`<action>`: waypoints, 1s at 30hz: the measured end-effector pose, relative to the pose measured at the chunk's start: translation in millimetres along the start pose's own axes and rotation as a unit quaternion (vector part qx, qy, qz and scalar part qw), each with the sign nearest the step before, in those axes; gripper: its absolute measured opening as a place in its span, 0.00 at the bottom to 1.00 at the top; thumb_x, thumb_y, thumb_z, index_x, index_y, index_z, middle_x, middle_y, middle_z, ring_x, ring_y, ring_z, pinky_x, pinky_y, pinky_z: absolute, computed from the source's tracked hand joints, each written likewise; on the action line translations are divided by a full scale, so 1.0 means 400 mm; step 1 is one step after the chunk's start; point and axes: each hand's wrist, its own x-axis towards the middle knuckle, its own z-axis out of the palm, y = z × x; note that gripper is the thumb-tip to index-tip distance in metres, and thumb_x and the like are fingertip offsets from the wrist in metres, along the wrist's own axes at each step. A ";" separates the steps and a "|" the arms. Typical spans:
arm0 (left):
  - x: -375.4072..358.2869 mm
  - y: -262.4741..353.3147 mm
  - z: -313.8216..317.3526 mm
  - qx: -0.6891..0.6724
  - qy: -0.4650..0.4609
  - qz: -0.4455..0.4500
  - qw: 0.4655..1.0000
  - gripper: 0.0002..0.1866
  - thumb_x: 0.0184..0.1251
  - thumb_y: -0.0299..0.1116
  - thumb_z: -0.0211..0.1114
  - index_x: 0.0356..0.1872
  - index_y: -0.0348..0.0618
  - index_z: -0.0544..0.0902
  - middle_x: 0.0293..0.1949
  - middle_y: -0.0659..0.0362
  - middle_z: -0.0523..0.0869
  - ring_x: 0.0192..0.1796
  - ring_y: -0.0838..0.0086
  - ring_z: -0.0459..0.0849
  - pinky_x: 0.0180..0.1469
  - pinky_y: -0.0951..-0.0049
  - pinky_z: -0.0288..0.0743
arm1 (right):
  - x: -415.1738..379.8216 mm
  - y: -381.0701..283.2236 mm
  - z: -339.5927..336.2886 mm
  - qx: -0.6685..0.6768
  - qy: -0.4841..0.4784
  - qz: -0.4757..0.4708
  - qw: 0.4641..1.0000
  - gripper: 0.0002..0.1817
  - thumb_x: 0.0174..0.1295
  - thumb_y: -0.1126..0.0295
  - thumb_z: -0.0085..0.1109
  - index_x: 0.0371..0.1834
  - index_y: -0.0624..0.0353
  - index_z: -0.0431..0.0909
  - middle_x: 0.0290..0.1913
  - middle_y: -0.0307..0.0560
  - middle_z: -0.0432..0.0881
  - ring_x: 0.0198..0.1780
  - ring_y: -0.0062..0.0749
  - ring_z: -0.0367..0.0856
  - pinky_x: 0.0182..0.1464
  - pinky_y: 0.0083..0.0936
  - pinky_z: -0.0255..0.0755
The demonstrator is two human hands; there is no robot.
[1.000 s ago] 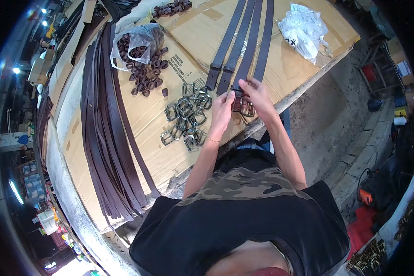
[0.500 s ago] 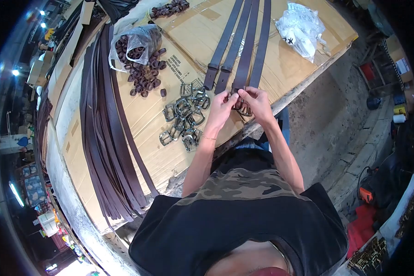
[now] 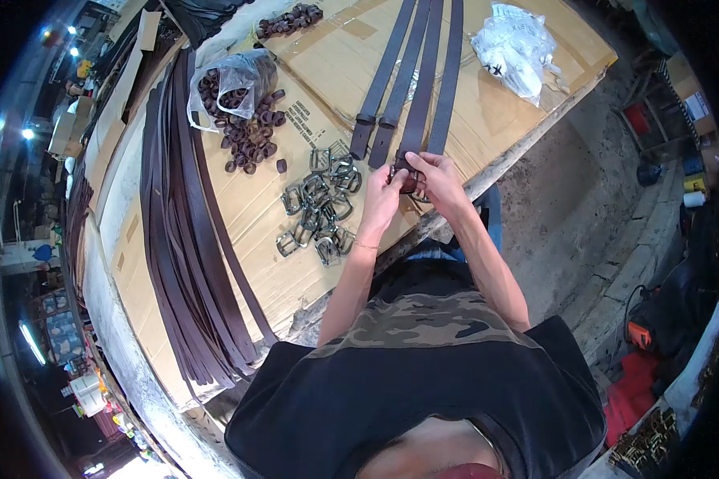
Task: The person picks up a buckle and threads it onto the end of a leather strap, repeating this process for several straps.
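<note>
Several dark leather straps lie across the cardboard, and the end of one strap (image 3: 420,112) reaches my hands. My left hand (image 3: 382,199) is closed at that strap's folded end, with a buckle partly hidden between the hands. Fingers and thumb of my right hand (image 3: 438,177) pinch the same strap just above the buckle. To the left, the two neighbouring straps (image 3: 389,108) each carry a small loop near the end. A pile of metal buckles (image 3: 318,203) lies left of my left hand.
Brown leather loops (image 3: 250,144) spill from a clear plastic bag (image 3: 252,76). A long bundle of dark straps (image 3: 188,231) covers the table's left part. A crumpled white plastic bag (image 3: 515,52) lies at the right. The table edge (image 3: 535,136) runs diagonally beside the floor.
My right hand has shifted slightly left and up along the strap, and my left hand a little left and down. More of the folded end now shows between them.
</note>
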 end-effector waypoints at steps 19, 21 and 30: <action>-0.051 0.046 -0.049 0.633 0.097 -0.048 0.767 0.23 0.63 0.49 0.61 0.34 0.32 0.83 0.28 0.39 0.84 0.35 0.45 0.84 0.41 0.55 0.78 | -0.065 -0.020 -0.136 -0.345 0.204 -0.170 0.901 0.19 0.61 0.68 0.62 0.52 0.68 0.76 0.47 0.57 0.83 0.49 0.38 0.82 0.52 0.29 0.75; -0.072 0.080 -0.062 0.601 0.140 -0.033 0.786 0.21 0.63 0.47 0.62 0.34 0.35 0.84 0.27 0.44 0.84 0.35 0.49 0.84 0.40 0.56 0.77 | -0.074 -0.009 -0.145 -0.337 0.197 -0.170 0.905 0.17 0.62 0.69 0.61 0.51 0.68 0.77 0.44 0.54 0.83 0.47 0.34 0.82 0.50 0.27 0.75; -0.175 0.095 -0.198 0.535 0.323 0.014 0.781 0.11 0.59 0.36 0.67 0.34 0.37 0.84 0.27 0.50 0.85 0.30 0.59 0.84 0.36 0.66 0.75 | -0.090 -0.028 -0.070 -0.218 0.105 -0.156 0.958 0.12 0.63 0.70 0.60 0.47 0.67 0.79 0.37 0.42 0.82 0.40 0.21 0.79 0.45 0.21 0.73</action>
